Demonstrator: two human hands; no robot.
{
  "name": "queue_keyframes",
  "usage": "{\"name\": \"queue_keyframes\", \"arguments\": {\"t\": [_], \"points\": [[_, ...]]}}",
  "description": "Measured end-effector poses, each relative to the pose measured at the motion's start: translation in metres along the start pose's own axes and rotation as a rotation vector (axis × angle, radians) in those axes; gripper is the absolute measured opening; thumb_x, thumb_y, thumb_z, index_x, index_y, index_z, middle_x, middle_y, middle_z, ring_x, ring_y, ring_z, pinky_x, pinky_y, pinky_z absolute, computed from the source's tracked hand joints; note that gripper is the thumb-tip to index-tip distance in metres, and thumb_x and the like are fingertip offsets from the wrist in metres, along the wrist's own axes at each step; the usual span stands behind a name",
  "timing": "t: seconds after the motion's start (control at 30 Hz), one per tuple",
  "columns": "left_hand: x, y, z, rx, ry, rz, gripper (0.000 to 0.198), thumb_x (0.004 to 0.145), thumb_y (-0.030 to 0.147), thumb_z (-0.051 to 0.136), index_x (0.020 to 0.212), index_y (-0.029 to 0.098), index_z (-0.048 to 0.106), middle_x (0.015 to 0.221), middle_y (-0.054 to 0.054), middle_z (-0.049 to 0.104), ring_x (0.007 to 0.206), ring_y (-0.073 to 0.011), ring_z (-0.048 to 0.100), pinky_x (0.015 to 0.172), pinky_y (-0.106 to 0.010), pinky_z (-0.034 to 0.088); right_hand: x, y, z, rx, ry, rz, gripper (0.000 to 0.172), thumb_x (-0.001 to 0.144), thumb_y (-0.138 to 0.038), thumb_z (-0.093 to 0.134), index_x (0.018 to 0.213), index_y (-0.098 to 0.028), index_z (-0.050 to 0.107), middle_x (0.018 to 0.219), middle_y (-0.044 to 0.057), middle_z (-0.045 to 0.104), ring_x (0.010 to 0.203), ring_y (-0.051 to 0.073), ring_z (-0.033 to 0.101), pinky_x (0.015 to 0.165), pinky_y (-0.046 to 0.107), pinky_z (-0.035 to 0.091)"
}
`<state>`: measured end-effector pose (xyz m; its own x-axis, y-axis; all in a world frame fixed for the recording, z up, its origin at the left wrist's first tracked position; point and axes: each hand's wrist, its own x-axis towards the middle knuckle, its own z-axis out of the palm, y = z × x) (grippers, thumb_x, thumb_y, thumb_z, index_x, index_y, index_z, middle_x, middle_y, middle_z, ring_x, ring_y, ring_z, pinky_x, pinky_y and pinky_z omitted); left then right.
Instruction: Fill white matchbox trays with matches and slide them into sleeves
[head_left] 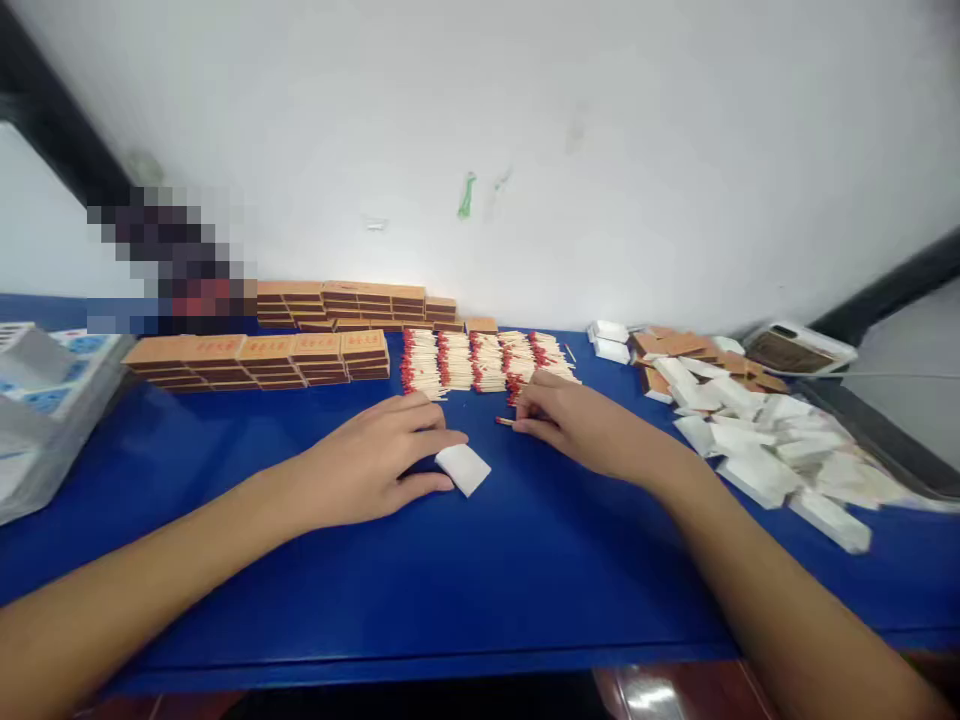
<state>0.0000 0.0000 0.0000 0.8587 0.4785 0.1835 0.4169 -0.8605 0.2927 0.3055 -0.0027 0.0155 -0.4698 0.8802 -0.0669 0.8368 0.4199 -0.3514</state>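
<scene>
My left hand pinches a small white matchbox tray between thumb and fingers, low over the blue table. To its right, my right hand is closed around a matchstick, whose red head points left toward the tray. Just beyond both hands lie several neat stacks of red-tipped matches in side-by-side columns. The rightmost columns are partly hidden behind my right hand. What is inside the white tray cannot be made out.
Stacked brown matchboxes line the back left. A heap of white trays and brown box sleeves lies at the right, near a phone-like object. A plastic-wrapped pack stands at the far left. Behind the blue table rises a white wall.
</scene>
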Motion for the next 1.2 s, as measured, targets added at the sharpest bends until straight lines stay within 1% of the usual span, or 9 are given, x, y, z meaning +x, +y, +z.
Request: {"name": "queue_keyframes", "arguments": {"t": [0.13,0.27,0.37,0.43,0.57,0.7,0.83,0.97,1.2], "points": [[0.004,0.006,-0.005,-0.016,0.021,-0.054,0.033,0.101,0.044,0.072,0.124,0.020,0.072,0.109,-0.006,0.067,0.104,-0.0248,0.061,0.098,-0.041,0.048,0.001,-0.001,0.000,-0.008,0.002,-0.004,0.018,0.110,-0.028,0.053,0.096,-0.021,0.060,0.108,0.009,0.063,0.095,0.024,0.062,0.084,0.038,0.047],[0.005,0.009,-0.007,-0.003,0.055,-0.089,0.043,0.090,0.045,0.081,0.122,0.018,0.072,0.109,-0.007,0.066,0.105,-0.0263,0.061,0.094,-0.041,0.049,-0.001,-0.009,-0.001,0.088,0.080,-0.052,0.020,0.111,-0.034,0.054,0.097,-0.022,0.062,0.103,0.007,0.064,0.093,0.023,0.061,0.082,0.037,0.046],[0.006,0.007,-0.006,-0.035,0.048,-0.104,0.030,0.088,0.037,0.081,0.112,0.019,0.075,0.102,-0.004,0.064,0.101,-0.0242,0.061,0.090,-0.038,0.049,-0.004,-0.022,-0.001,0.207,0.108,-0.099,0.022,0.110,-0.040,0.057,0.099,-0.023,0.064,0.101,0.005,0.064,0.091,0.021,0.060,0.079,0.035,0.046],[0.006,0.004,-0.005,-0.065,0.047,-0.112,0.025,0.090,0.037,0.080,0.108,0.020,0.075,0.099,-0.004,0.063,0.099,-0.0232,0.061,0.086,-0.037,0.048,-0.007,-0.032,0.001,0.261,0.094,-0.129,0.021,0.110,-0.040,0.058,0.100,-0.023,0.064,0.101,0.004,0.064,0.089,0.019,0.059,0.078,0.033,0.046],[0.007,-0.003,-0.001,-0.104,0.065,-0.102,0.036,0.091,0.050,0.082,0.108,0.020,0.075,0.096,-0.003,0.062,0.097,-0.0226,0.059,0.081,-0.034,0.046,-0.009,-0.046,0.010,0.270,0.053,-0.165,0.013,0.110,-0.033,0.060,0.104,-0.022,0.064,0.106,0.003,0.062,0.091,0.018,0.061,0.079,0.032,0.047],[0.006,-0.006,0.002,-0.099,0.082,-0.080,0.041,0.090,0.056,0.082,0.105,0.019,0.074,0.094,-0.003,0.061,0.095,-0.0222,0.058,0.080,-0.034,0.044,-0.008,-0.050,0.019,0.237,0.046,-0.173,0.009,0.109,-0.027,0.059,0.103,-0.021,0.062,0.109,0.003,0.062,0.088,0.016,0.062,0.077,0.031,0.046],[0.006,-0.005,0.003,-0.091,0.091,-0.060,0.042,0.091,0.057,0.081,0.105,0.018,0.075,0.093,-0.003,0.060,0.092,-0.0216,0.057,0.079,-0.034,0.044,-0.006,-0.051,0.022,0.224,0.033,-0.188,0.007,0.108,-0.023,0.060,0.102,-0.021,0.063,0.109,0.003,0.062,0.088,0.016,0.063,0.077,0.030,0.047],[0.007,-0.005,0.002,-0.100,0.076,-0.076,0.040,0.090,0.055,0.083,0.106,0.019,0.075,0.094,-0.003,0.062,0.093,-0.0215,0.058,0.079,-0.033,0.044,-0.005,-0.051,0.019,0.175,0.010,-0.181,0.006,0.108,-0.021,0.061,0.103,-0.020,0.065,0.109,0.004,0.062,0.087,0.016,0.062,0.075,0.030,0.046],[0.006,-0.004,0.001,-0.080,0.063,-0.079,0.043,0.091,0.058,0.080,0.107,0.019,0.076,0.093,-0.004,0.062,0.092,-0.0222,0.058,0.078,-0.033,0.044,-0.006,-0.048,0.020,0.120,0.016,-0.210,0.007,0.106,-0.017,0.063,0.102,-0.020,0.066,0.109,0.005,0.061,0.088,0.017,0.062,0.074,0.030,0.045]]}}
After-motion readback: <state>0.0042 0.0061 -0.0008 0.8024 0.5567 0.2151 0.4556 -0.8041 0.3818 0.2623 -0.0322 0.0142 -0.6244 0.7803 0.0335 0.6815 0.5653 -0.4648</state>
